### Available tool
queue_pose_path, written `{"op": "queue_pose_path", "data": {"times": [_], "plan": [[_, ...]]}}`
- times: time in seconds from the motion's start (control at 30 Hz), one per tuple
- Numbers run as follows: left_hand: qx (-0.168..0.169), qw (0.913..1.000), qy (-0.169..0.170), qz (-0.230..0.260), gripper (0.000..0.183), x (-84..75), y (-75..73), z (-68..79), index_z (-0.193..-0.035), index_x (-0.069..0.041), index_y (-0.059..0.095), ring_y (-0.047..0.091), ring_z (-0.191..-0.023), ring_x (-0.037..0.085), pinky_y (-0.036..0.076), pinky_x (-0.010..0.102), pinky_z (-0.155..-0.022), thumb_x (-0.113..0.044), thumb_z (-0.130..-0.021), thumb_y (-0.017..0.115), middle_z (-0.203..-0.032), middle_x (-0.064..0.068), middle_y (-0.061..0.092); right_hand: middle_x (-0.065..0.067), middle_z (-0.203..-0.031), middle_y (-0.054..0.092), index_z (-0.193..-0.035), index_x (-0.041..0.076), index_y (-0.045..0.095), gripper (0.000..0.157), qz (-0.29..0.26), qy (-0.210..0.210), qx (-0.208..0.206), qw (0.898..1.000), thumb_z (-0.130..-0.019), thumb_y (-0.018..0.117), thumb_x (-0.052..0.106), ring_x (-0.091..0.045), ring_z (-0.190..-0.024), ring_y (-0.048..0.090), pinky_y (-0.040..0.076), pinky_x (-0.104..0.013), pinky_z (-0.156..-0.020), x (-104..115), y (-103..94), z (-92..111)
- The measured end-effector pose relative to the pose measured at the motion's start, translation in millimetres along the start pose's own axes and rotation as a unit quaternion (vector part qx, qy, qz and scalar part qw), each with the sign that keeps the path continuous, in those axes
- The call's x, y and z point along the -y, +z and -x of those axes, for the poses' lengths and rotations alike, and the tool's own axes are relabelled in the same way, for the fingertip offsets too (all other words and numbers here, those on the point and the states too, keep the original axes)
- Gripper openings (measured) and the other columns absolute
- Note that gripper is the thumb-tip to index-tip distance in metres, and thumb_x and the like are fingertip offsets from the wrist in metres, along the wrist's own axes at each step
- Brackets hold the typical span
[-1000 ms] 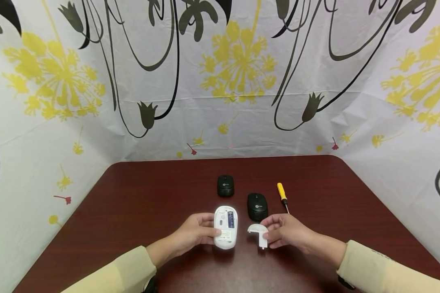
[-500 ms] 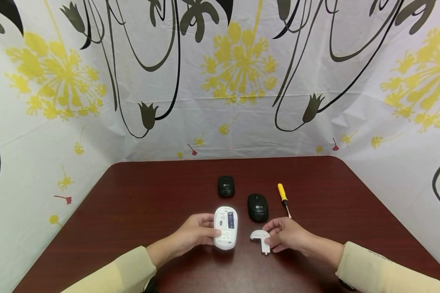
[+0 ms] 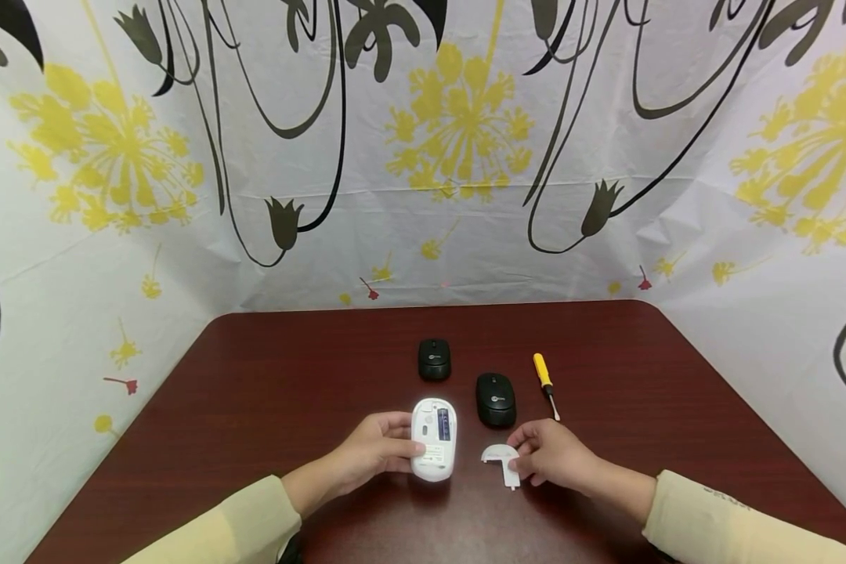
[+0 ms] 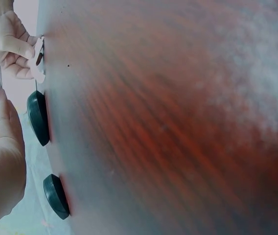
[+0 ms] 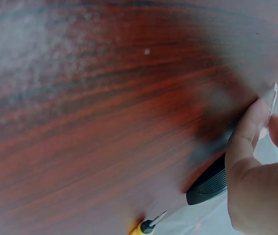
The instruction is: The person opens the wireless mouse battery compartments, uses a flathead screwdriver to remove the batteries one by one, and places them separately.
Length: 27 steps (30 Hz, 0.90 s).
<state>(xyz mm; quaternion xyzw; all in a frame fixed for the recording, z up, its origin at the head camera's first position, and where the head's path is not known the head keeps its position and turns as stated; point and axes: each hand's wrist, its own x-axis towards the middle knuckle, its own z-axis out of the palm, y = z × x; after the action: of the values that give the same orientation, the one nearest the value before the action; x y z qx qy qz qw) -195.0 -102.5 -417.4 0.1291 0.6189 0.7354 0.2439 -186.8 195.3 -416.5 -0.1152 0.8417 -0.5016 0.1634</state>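
My left hand [image 3: 372, 450] holds a white computer mouse [image 3: 433, 462] by its left side, thumb across the edge. The mouse's underside faces the head camera, with its battery bay uncovered and a dark blue battery [image 3: 443, 424] lying inside. To the right of it, my right hand [image 3: 553, 458] pinches a white battery cover [image 3: 500, 453] between thumb and fingers. This cover has a rounded top and a narrow leg pointing down. A gap separates it from the mouse. In the right wrist view the cover [image 5: 274, 95] shows edge-on at the fingertips.
Two black mice rest on the dark red table [image 3: 289, 368]: one farther back [image 3: 434, 359], one nearer [image 3: 496, 400], just beyond my right hand. A screwdriver [image 3: 542, 370] with a yellow handle lies to their right. Patterned white cloth [image 3: 366, 172] hangs behind the table.
The right hand has drawn the battery cover slightly down and right, away from the nearer black mouse, and the screwdriver tip now shows. The left hand and white mouse stay put.
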Motion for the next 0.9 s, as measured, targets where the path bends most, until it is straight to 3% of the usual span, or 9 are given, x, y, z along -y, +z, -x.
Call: {"op": "queue_pose_path", "data": {"times": [0.27,0.9], "plan": [[-0.002,1.0000,-0.001,0.000,0.052,0.5,0.2,-0.3,-0.132,0.018,0.044,0.066,-0.094,0.026,0.056,0.043,-0.081,0.007,-0.085,0.064,-0.113,0.021,0.063,-0.005,-0.072,0.060,-0.093,-0.003,0.064,0.018,0.051,-0.017,-0.017,0.998,-0.079,0.076,0.001,-0.018,-0.061,0.059,0.055,-0.032,-0.051,1.1,0.4,1.1],[-0.002,0.9999,0.003,0.010,0.054,2.4,-0.4,-1.0,-0.132,0.019,0.042,0.066,-0.094,0.027,0.056,0.043,-0.081,0.008,-0.084,0.064,-0.109,0.020,0.064,-0.006,-0.071,0.057,-0.089,-0.004,0.064,0.017,0.038,-0.016,-0.020,0.999,-0.077,0.076,-0.002,-0.018,-0.058,0.059,0.056,-0.033,-0.051,-2.4,0.6,-0.2]]}}
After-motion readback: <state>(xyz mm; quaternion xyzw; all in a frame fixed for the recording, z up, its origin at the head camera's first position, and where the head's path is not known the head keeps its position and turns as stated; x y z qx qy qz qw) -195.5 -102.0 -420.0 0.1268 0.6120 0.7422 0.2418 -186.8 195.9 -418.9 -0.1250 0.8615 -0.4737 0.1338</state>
